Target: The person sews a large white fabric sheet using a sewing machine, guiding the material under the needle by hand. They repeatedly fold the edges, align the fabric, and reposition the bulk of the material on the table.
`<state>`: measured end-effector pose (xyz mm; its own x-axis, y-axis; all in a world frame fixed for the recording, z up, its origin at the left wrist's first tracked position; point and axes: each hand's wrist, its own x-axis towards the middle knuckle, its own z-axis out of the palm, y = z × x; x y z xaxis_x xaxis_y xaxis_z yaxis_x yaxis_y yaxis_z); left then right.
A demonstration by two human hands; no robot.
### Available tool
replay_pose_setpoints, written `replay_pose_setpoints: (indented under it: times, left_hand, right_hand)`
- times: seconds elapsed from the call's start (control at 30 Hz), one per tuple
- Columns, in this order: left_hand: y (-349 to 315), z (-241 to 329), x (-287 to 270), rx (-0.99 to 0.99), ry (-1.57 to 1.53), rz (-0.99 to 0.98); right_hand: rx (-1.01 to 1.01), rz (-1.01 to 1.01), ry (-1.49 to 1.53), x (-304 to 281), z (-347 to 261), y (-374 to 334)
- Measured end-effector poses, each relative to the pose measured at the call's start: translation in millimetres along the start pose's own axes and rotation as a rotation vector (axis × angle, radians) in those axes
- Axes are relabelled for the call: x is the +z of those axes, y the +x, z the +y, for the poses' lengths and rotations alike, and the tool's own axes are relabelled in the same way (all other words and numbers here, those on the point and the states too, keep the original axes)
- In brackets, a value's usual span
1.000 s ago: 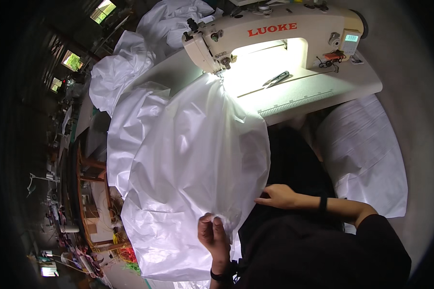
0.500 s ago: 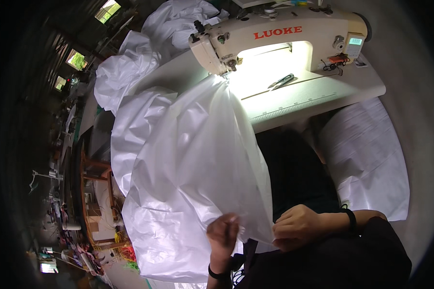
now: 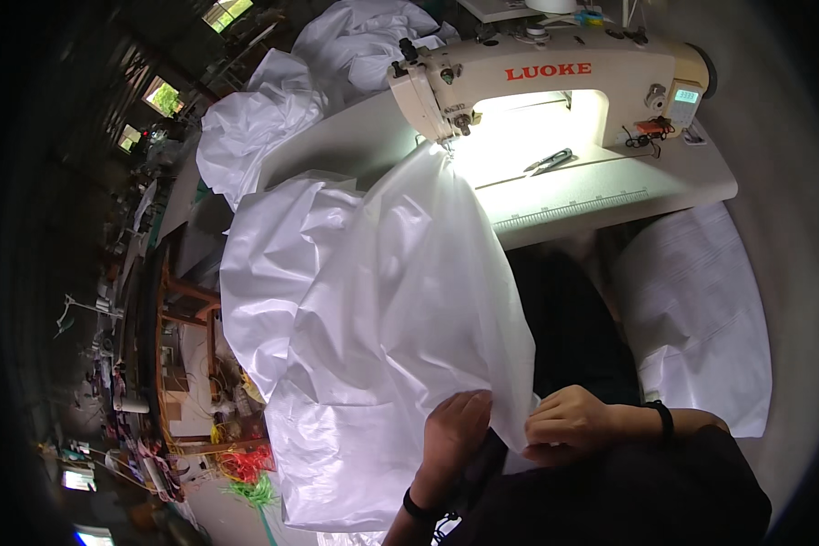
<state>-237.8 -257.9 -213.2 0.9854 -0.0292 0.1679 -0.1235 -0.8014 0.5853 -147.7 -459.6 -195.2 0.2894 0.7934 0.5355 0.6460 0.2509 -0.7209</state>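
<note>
In the head view, white sheet (image 3: 382, 300) fills the centre, reaching the sewing machine (image 3: 546, 96) at one o'clock. Past four, our right hand (image 3: 569, 423) pinches its edge; past five, our left hand (image 3: 458, 423) bends against it, whether pinching we cannot tell.

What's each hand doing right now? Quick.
Left hand: at the white sheet; fingertips hidden, so open or closed can't be told.
Right hand: closed, holding the sheet's edge.
</note>
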Motion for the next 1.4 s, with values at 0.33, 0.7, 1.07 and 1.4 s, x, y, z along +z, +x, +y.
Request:
replay_pose_setpoints:
  times: [0.33, 0.7, 1.07, 1.4]
  left_hand:
    - [-1.1, 4.7, -10.8, -0.655, -1.148, -0.08]
    - [55.3, -3.6, -15.5, 0.371, -0.174, -0.181]
    - [69.4, -11.3, -20.0, 0.411, -0.004, -0.313]
    - [97.4, -92.2, -48.2, -0.137, 0.382, 0.29]
  right_hand:
    - [-0.274, -0.127, -0.398, 29.0, 10.3, 17.8]
    - [0.788, 0.443, 0.662, 30.1, 150.8, 47.7]
    - [0.872, -0.072, -0.896, -14.5, 157.7, 104.8]
    - [0.916, -0.077, -0.926, -10.4, 167.1, 115.2]
